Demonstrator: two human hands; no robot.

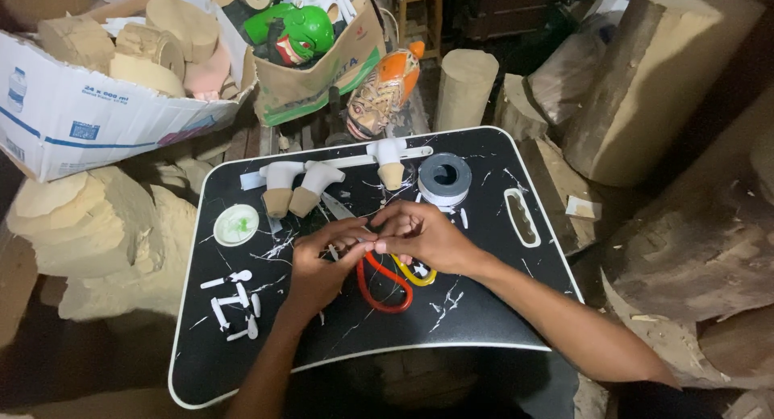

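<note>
Both the left hand (318, 262) and right hand (423, 238) pinch narrow on a small pale piece; it looks light and brittle, best held by its ends; a red rubber ring (383, 290) lies limp beneath on the black tray (484, 306).

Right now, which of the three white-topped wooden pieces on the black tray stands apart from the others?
The one nearest the grey tape roll: the single wooden piece. The other two sit touching side by side, further left.

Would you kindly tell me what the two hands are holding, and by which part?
Both hands, left hand and right hand, pinch something small between their fingertips above the red rubber loop; what it is cannot be told.
</note>
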